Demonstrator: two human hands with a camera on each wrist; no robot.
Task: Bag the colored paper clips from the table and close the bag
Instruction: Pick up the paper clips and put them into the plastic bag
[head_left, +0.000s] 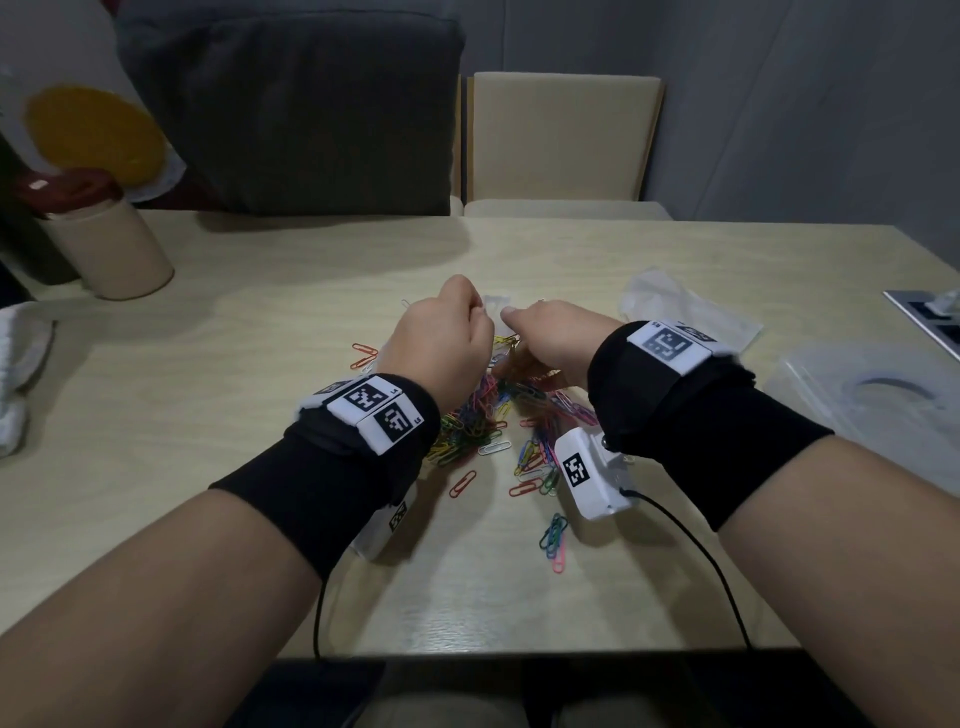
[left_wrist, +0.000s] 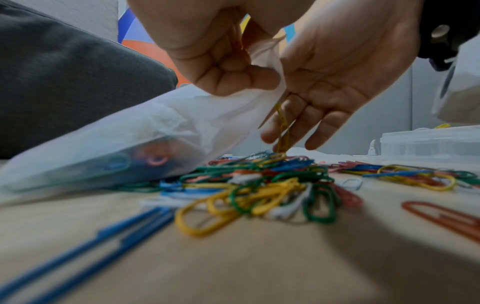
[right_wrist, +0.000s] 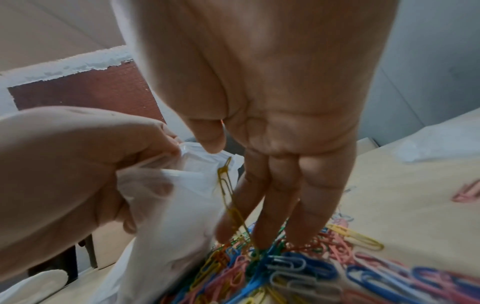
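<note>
The paper clips (head_left: 485, 415) lie heaped on the table (head_left: 208, 395) beneath my wrists. My left hand (left_wrist: 207, 51) pinches the mouth of the bag (left_wrist: 124, 139), whose body slants down to the table with a few clips inside (only the left wrist view shows them). My right hand (right_wrist: 280, 102) hangs fingers straight over the pile, a yellow clip chain (right_wrist: 231, 197) dangling beside them. A lidded cup (head_left: 104, 239) stands far left, well apart.

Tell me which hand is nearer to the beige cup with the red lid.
Left. The left hand grips the bag mouth at table centre, on the side toward the beige cup at far left; the right hand lies beyond it, farther right.
</note>
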